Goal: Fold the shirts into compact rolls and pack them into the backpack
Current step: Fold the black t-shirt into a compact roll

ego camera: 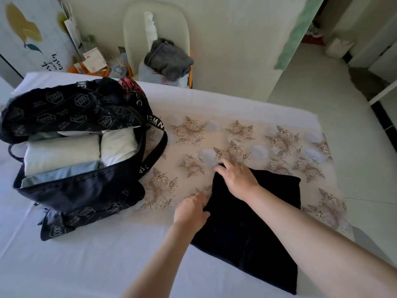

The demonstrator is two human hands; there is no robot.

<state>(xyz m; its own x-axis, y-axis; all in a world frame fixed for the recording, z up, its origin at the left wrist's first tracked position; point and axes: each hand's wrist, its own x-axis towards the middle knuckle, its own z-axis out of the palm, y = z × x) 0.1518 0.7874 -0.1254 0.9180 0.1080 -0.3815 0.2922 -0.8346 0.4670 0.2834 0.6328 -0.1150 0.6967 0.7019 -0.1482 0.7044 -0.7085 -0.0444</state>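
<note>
A black shirt (253, 229) lies folded into a long flat rectangle on the bed, right of centre. My right hand (236, 177) grips its far left corner, fingers curled over the cloth. My left hand (191, 209) pinches the shirt's left edge a little nearer to me. To the left, a dark patterned backpack (81, 190) lies open on the bed. Inside it are white rolled shirts (62, 152) and a pale blue roll (58, 174) packed side by side.
The bed has a white sheet (96, 254) and a floral cloth (247, 143) under the shirt. Behind the bed stands a white chair (156, 24) with a grey garment (169, 59). Boxes and clutter (94, 63) sit at the back left. Tiled floor lies to the right.
</note>
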